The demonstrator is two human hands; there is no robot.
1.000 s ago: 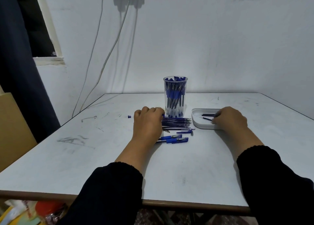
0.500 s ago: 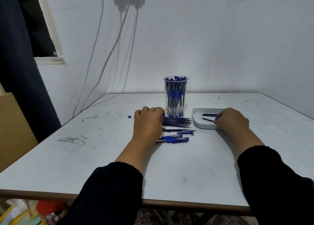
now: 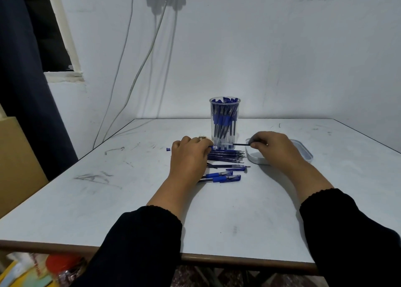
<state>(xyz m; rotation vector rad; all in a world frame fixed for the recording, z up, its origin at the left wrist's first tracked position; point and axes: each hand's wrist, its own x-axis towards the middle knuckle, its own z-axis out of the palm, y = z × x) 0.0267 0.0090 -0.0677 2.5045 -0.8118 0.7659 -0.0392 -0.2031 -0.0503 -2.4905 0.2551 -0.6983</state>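
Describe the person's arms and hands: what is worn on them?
The left sleeve and the right sleeve are long and black, each ending above the wrist in a slightly wavy cuff. The left hand and the right hand are bare, without gloves. A small golden thing, perhaps a ring, shows on a left finger. No watch is visible.

Both arms wear black long sleeves of soft, matte cloth. The left sleeve [image 3: 138,245] shows at 7 o'clock, the right sleeve [image 3: 351,236] at 4 o'clock. The cuffs [image 3: 165,209] have a fine wavy edge and end on the forearm. The left hand [image 3: 188,156] and right hand [image 3: 275,150] are bare. A small golden speck [image 3: 202,138] sits at the left knuckles, too blurred to name.
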